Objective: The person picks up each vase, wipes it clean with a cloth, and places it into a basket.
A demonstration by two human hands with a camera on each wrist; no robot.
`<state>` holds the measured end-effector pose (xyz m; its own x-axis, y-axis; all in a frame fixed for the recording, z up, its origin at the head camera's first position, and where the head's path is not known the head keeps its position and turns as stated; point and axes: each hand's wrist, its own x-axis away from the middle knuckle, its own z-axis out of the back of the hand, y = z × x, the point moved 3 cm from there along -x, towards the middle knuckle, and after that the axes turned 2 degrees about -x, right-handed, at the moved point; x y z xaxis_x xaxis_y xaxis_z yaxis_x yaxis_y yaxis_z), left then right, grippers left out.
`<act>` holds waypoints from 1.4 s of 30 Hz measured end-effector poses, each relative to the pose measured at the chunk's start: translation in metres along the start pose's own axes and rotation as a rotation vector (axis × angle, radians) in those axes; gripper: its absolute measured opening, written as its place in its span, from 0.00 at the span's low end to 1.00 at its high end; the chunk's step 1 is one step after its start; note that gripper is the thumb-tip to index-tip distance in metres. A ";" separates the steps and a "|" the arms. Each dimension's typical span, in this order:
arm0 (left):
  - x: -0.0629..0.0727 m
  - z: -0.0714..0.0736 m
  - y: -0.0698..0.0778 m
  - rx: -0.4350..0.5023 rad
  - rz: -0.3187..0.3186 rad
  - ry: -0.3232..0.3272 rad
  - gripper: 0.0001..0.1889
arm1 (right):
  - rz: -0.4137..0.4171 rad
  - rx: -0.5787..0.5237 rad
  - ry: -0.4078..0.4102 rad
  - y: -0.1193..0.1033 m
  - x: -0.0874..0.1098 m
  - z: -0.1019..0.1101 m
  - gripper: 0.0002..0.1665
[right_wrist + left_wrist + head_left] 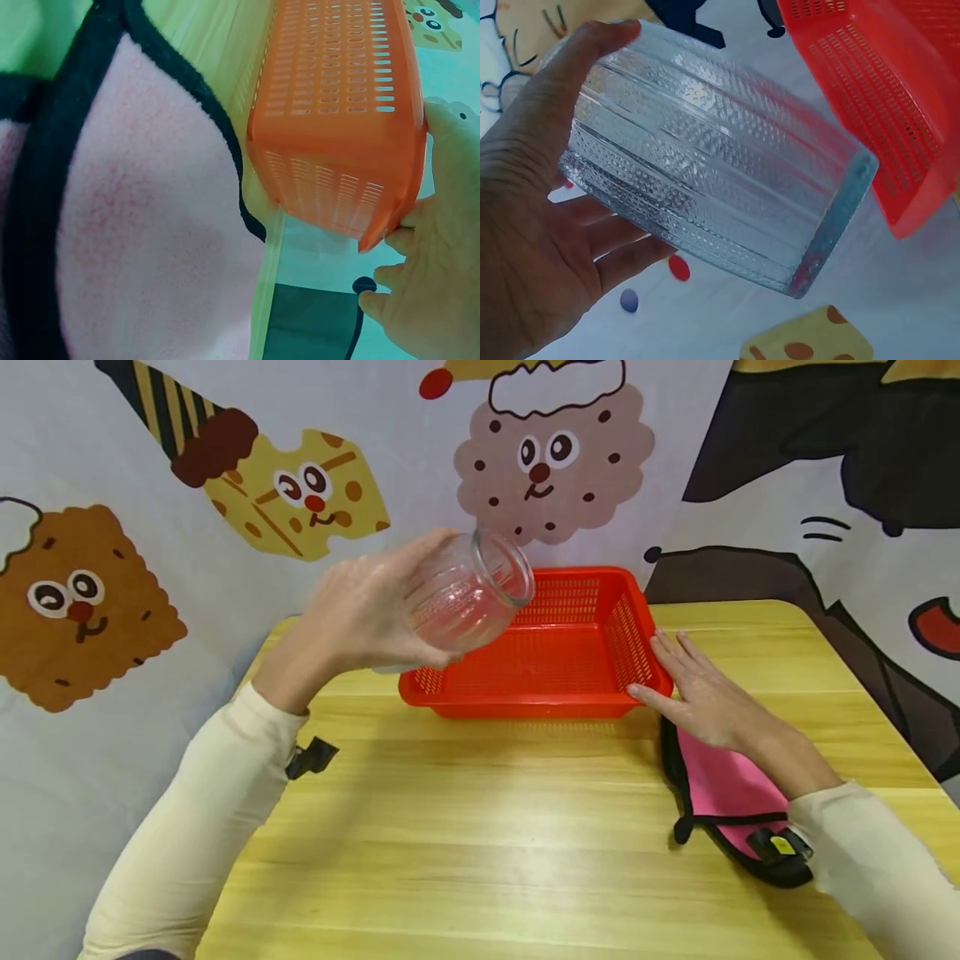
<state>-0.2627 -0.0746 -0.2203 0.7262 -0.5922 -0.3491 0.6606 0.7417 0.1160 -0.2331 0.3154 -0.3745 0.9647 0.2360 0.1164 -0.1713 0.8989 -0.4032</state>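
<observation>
My left hand (367, 610) grips a clear, ribbed glass jar (461, 602) around its side, holding it up over the left part of a red plastic basket (525, 710). The jar is tilted, its open mouth facing right, and nothing shows inside it. In the left wrist view the thumb lies along the textured glass (697, 142), and the thick base points toward the basket. My right hand (705, 702) rests against the basket's right rim with its fingers extended. No contents are visible in the basket's slotted interior.
A pink fabric item with black trim (731, 777) lies on the wooden table (480, 860), under the right forearm. Behind the table hangs a white cloth (420, 452) printed with cartoon foods. A pale edge (390, 669) shows below the left hand; its kind is unclear.
</observation>
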 end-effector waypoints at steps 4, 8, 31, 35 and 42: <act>-0.029 -0.009 0.004 -0.071 -0.029 -0.069 0.60 | -0.020 -0.034 -0.015 0.001 -0.001 0.000 0.59; -0.054 -0.026 0.010 -0.117 -0.054 -0.136 0.61 | -0.022 -0.048 -0.013 0.001 -0.001 0.000 0.60; -0.099 -0.155 0.019 -0.244 -0.119 -0.484 0.57 | -0.015 -0.082 0.020 0.001 0.001 -0.002 0.58; -0.100 -0.166 0.016 -0.226 -0.100 -0.494 0.57 | -0.015 -0.076 0.022 0.001 0.001 -0.002 0.58; -0.100 -0.181 0.018 -0.247 -0.093 -0.566 0.59 | -0.018 -0.076 0.020 0.001 0.000 -0.002 0.58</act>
<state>-0.3581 0.0553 -0.3519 0.7006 -0.6827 0.2076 0.7117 0.6897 -0.1335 -0.2330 0.3157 -0.3772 0.9715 0.2118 0.1067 -0.1387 0.8724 -0.4687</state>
